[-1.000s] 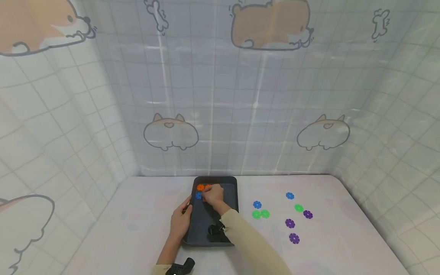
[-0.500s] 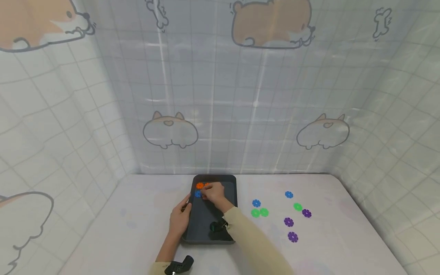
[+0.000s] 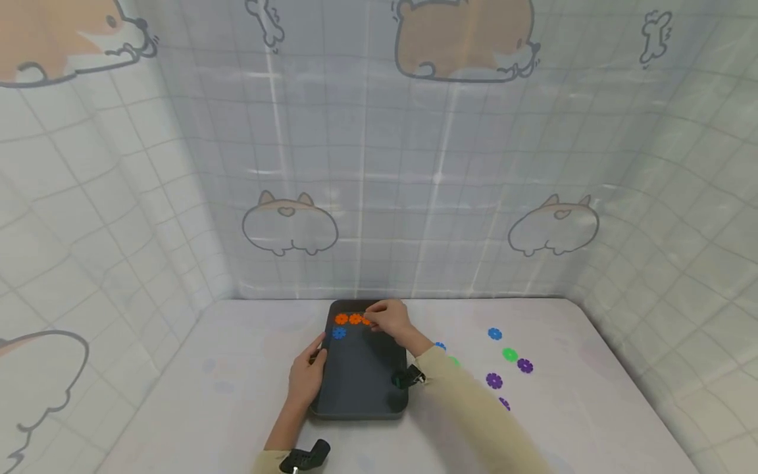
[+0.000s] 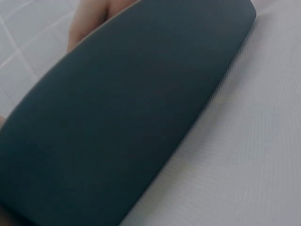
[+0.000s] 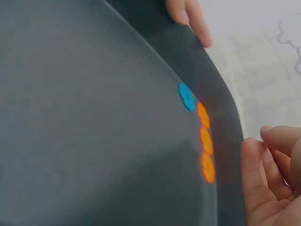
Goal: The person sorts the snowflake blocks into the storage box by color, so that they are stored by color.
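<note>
The left hand (image 3: 306, 377), fingers relaxed, touched the left side of the tray (image 3: 364, 382), whose long axis ran front to back; at its far end lay a blue piece (image 3: 339, 334) and a crosswise orange row (image 3: 355, 318), the right hand (image 3: 392, 319) above, loosely curled, holding nothing

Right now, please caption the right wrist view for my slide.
Three orange discs and a blue disc lie in a dark tray near the right hand.
</note>
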The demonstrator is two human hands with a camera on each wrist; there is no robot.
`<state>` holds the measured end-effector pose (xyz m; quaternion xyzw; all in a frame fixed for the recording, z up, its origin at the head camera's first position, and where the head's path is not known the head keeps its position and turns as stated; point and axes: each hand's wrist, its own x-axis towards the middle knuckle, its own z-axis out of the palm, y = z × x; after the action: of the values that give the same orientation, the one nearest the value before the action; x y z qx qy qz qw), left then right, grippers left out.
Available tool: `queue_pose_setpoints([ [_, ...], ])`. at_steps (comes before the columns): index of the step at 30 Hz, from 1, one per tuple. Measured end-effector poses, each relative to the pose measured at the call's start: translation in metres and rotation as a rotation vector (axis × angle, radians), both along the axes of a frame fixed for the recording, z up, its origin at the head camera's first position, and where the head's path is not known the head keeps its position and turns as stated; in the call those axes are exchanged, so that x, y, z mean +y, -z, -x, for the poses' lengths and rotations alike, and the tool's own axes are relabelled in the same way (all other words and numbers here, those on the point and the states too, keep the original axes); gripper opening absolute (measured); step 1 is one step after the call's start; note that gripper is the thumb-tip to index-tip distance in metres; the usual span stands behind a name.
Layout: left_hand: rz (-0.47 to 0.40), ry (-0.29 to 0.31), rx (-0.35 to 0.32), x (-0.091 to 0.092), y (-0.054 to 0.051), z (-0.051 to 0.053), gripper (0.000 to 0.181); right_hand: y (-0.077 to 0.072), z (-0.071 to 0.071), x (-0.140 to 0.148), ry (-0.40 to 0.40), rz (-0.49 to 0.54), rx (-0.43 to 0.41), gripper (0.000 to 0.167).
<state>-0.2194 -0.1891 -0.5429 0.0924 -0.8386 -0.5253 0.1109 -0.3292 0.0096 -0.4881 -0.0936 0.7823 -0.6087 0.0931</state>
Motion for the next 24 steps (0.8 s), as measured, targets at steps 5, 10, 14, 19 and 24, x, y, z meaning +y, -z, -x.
queue_pose_setpoints([
  [5,-0.005,0.0,-0.004,0.001,0.001,0.002,0.041,-0.011,0.0,0.025,0.01,-0.019,-0.009,0.017],
  [10,-0.013,0.003,-0.004,0.002,0.003,0.002,0.041,-0.014,-0.001,0.045,0.025,-0.039,-0.002,0.02],
  [14,-0.009,0.003,-0.004,0.001,0.004,0.001,0.041,-0.014,-0.004,0.057,0.048,-0.07,0.019,0.02],
  [19,-0.021,0.003,-0.018,0.001,0.005,0.002,0.042,-0.008,-0.007,0.073,0.086,-0.131,0.069,0.016],
  [24,-0.021,0.008,-0.022,0.0,0.003,0.003,0.042,0.0,-0.012,0.093,0.105,-0.143,0.034,0.013],
])
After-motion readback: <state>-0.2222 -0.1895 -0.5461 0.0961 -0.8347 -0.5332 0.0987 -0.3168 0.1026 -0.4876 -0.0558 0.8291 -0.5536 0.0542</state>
